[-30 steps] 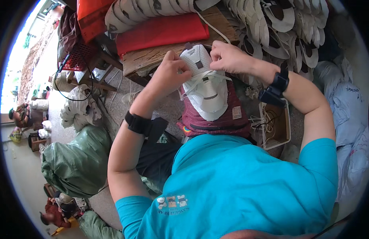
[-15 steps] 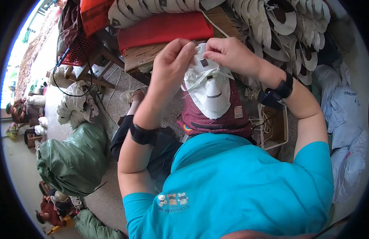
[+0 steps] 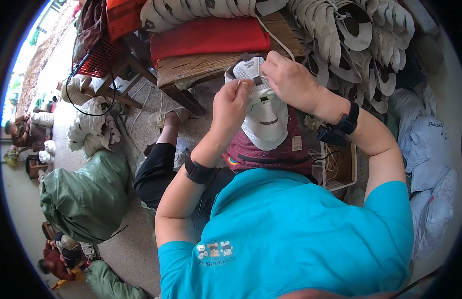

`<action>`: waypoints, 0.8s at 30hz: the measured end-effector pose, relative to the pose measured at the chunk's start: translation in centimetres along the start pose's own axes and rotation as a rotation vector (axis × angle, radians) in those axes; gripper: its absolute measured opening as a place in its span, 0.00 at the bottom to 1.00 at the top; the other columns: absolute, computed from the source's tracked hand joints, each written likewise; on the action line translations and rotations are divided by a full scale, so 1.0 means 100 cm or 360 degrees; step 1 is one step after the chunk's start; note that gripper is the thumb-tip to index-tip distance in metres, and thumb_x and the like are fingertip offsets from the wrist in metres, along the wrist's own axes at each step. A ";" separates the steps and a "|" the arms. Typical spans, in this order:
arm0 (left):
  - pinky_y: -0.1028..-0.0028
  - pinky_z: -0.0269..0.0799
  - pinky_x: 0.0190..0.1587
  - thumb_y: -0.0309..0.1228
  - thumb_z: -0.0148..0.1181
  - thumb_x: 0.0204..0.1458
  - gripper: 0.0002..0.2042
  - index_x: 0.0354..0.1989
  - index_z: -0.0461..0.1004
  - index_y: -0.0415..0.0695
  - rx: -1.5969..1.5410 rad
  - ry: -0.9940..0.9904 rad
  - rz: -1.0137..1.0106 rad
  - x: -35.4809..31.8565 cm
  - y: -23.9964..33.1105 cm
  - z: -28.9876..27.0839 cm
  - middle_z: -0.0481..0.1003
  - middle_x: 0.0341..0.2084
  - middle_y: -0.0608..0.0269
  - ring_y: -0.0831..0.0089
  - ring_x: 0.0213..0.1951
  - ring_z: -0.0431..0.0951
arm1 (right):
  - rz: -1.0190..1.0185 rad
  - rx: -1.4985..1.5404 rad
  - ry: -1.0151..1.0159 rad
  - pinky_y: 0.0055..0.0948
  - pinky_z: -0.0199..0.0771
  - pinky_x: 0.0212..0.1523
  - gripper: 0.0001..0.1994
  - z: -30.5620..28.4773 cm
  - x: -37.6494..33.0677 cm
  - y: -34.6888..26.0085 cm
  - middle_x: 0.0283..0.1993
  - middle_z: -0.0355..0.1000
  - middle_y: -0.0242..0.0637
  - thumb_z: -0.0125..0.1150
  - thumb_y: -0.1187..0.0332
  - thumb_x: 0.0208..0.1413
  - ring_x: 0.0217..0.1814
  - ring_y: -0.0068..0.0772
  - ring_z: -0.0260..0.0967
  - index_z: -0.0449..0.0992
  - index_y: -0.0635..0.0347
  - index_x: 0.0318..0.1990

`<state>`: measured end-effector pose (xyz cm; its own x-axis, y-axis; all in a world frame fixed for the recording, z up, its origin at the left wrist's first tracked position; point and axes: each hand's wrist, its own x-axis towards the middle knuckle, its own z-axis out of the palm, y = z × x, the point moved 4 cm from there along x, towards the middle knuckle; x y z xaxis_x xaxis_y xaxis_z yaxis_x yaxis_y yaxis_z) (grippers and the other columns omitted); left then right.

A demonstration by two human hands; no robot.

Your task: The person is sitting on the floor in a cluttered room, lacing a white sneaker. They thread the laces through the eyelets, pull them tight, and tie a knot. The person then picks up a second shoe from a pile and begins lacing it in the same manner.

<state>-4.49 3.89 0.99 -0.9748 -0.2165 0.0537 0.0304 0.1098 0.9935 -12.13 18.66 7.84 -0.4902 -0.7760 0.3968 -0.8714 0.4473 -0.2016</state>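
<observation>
A white mesh shoe upper [image 3: 266, 130] with dark loops lies on the maroon striped cloth [image 3: 248, 152] over my lap, its toe toward me. White shoelace [image 3: 259, 93] crosses its middle. My left hand [image 3: 232, 103] is closed in a pinch at the left side of the opening, where lace appears to be between thumb and fingers. My right hand [image 3: 291, 82] bends over the opposite side with its fingers closed on the upper's edge; its fingertips are partly hidden. The upper's collar end points toward the wooden bench.
A wooden bench [image 3: 211, 64] bears a red cloth roll [image 3: 211, 42] and a row of pale uppers [image 3: 191, 14]. More uppers [image 3: 353, 30] hang at right, above white sacks [image 3: 430, 144]. A box with cords [image 3: 343, 169] stands beside my lap. A green sack [image 3: 86, 194] lies left.
My left hand has moved down and nearer the upper. The right hand has turned and shifted slightly right and down. More of the upper's collar end now shows.
</observation>
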 end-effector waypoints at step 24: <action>0.63 0.74 0.40 0.30 0.61 0.54 0.09 0.41 0.76 0.40 0.0570 0.0227 0.0121 0.000 0.015 0.003 0.77 0.35 0.51 0.57 0.37 0.79 | 0.0609 0.0586 -0.0188 0.35 0.72 0.35 0.09 0.009 0.008 0.012 0.35 0.74 0.44 0.62 0.72 0.53 0.31 0.43 0.73 0.73 0.64 0.41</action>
<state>-4.47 4.37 2.49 -0.9314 -0.3249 0.1641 -0.0027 0.4568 0.8895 -13.62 18.18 7.06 -0.7545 -0.6424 0.1344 -0.5694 0.5390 -0.6207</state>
